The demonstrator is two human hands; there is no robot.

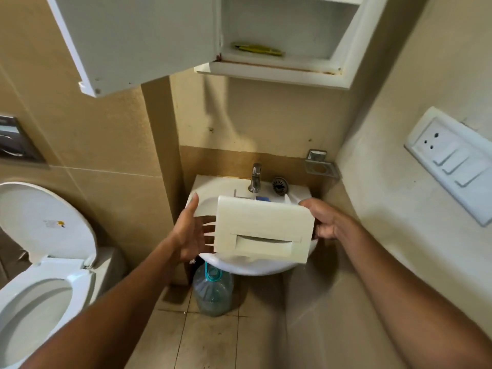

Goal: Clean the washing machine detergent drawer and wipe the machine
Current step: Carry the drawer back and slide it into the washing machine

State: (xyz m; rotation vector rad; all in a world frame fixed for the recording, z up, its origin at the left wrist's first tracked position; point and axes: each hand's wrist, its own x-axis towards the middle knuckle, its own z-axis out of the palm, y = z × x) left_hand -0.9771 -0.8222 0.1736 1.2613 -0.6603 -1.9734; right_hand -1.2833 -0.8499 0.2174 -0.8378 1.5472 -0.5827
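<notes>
Since the drawer [263, 227] wants rinsing, I'm holding it over the sink [213, 186], near the tap [255, 177], front panel facing me. Right hand [323, 222] grips its right edge; left hand [190, 230] is flat and splayed at the left side (just steadying it, I reckon).

The light is warm, yellowish and rather dim, soft all over. The pale drawer [263, 230] between my hands is the brightest thing, with no glare. Below my left hand [190, 233] shadow pools under the sink [255, 267]. My left fingers [209, 231] look smeared. Far right of my right hand [323, 222] the switch plate [452, 161] bends with wide-angle stretch.
</notes>
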